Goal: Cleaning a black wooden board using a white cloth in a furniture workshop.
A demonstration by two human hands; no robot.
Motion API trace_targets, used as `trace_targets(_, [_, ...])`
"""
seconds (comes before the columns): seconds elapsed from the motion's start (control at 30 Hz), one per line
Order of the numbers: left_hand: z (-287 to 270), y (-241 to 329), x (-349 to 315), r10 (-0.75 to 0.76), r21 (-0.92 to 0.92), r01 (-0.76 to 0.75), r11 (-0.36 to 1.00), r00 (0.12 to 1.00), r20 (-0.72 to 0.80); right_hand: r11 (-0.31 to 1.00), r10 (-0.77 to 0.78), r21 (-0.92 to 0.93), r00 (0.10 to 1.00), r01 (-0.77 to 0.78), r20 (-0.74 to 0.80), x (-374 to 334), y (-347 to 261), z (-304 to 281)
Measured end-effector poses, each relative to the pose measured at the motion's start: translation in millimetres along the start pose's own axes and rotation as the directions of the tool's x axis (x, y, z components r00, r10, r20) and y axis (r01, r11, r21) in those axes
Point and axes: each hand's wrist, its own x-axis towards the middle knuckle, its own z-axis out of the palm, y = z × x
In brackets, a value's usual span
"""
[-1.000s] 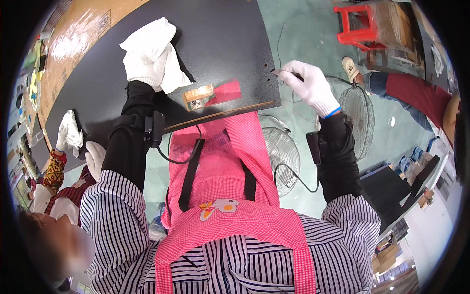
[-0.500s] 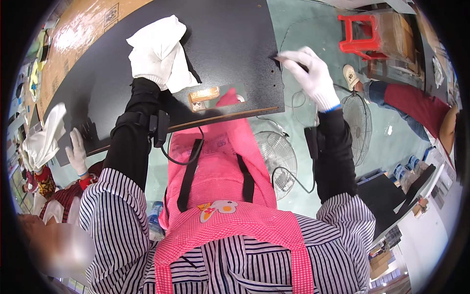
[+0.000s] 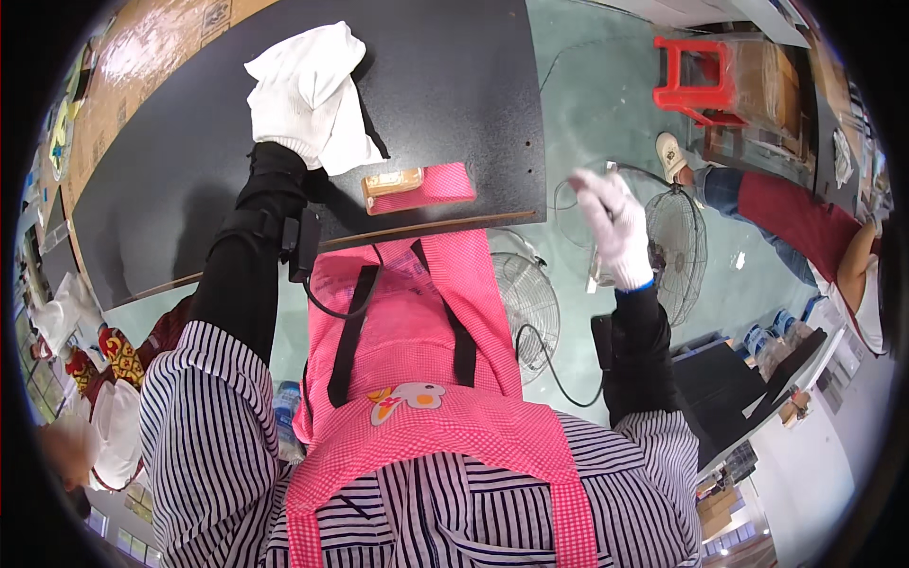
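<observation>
Cloth [image 3: 348,137] at left hand [image 3: 292,99], finger grip hidden; right hand [image 3: 617,225] blurred, fingers curled, hold unclear

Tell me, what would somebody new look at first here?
Probably the bright pink checked apron in the middle, with its cartoon patch. Next might come the white cloth bunched at the gloved left grip, on the dark board at the upper left. The red stool stands out too, at the upper right.
</observation>
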Motion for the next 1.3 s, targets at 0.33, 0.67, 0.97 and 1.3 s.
trace_targets(0.33, [-4.4, 18.3, 8.3, 0.046, -0.035, -0.045, 0.998, 0.998, 0.049, 0.982, -0.185, -0.012, 0.973, 0.189, 0.139, 126.5, -10.9, 12.3])
trace_targets(0.67, [-6.6, 9.2, 1.6, 0.143, 0.231, -0.152, 0.961, 0.988, 0.053, 0.993, -0.101, 0.101, 0.864, 0.059, 0.494, 16.9, -22.7, 0.5])
trace_targets(0.97, [-21.9, 39.1, 27.4, 0.027, -0.022, -0.023, 0.999, 0.975, 0.220, 0.989, -0.135, -0.060, 0.991, 0.135, 0.004, 202.7, -46.6, 10.5])
trace_targets(1.3, [-1.1, 0.3, 4.5, 0.062, -0.220, -0.053, 0.974, 0.997, 0.034, 0.993, 0.114, -0.010, 0.980, -0.114, 0.160, 28.8, -39.7, 18.8])
